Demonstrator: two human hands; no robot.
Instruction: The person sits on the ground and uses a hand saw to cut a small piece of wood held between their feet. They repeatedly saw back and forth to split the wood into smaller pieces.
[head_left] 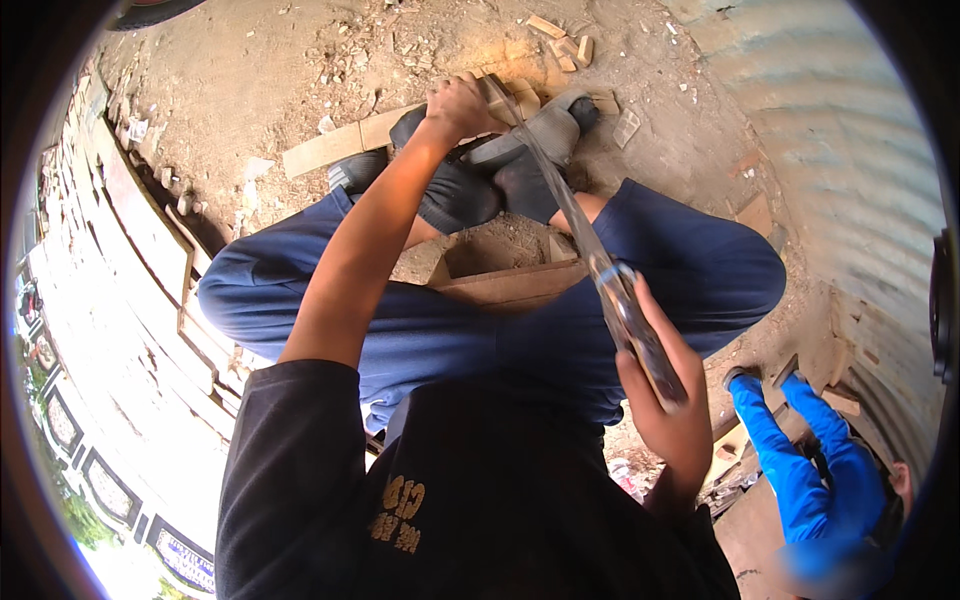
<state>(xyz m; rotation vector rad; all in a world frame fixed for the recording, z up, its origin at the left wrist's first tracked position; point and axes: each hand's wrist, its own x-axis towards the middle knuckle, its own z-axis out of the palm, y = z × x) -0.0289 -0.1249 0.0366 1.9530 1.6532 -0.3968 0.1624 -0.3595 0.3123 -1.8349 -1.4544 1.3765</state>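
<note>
My right hand [672,390] is wrapped round the handle of a long hand saw [567,200], whose narrow blade runs away from me to a wooden strip. That pale strip [325,150] lies across the ground beyond my crossed feet, and my grey sandal [545,135] rests against it. At the blade's far end, my left hand [462,105] grips the strip just left of the saw, its fingers curled over the wood. The exact contact between blade and wood is hard to make out.
Several small offcuts [565,45] lie beyond the strip, near orange sawdust [500,50]. A wooden piece [515,285] sits between my legs. Stacked boards [130,190] stand at left, a corrugated metal wall [820,120] at right. Another person in blue [820,460] is at lower right.
</note>
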